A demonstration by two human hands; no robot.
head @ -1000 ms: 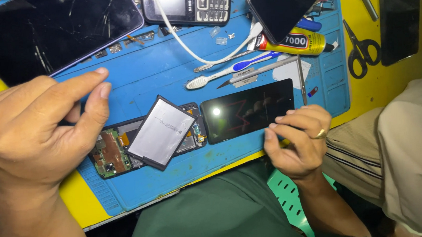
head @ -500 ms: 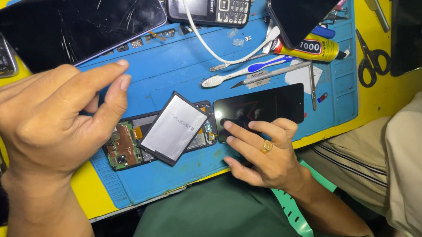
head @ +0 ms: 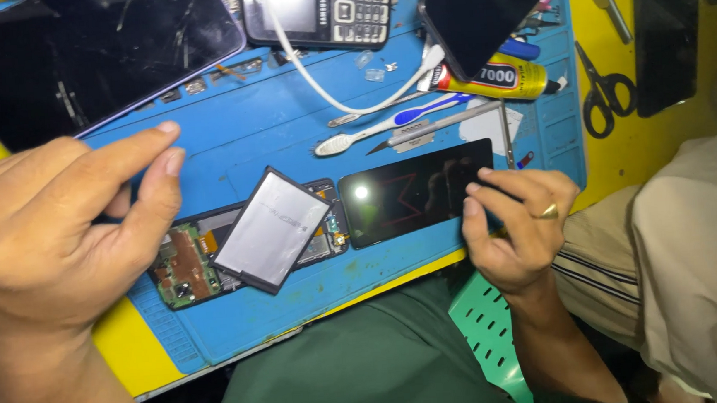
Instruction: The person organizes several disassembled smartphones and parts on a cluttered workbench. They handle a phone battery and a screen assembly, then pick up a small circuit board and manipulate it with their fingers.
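One screen panel (head: 416,191), one battery (head: 271,229), two hands.

A cracked dark tablet (head: 92,56) lies at the far left of the blue work mat (head: 271,124). Right of it sits a keypad phone (head: 322,11) with a white cable (head: 344,103) trailing across the mat. Farther right lie a yellow glue tube (head: 496,77), a blue-and-white toothbrush (head: 387,127) and metal tweezers (head: 445,123). Black-handled scissors (head: 602,87) rest on the yellow table (head: 621,152) at the right.
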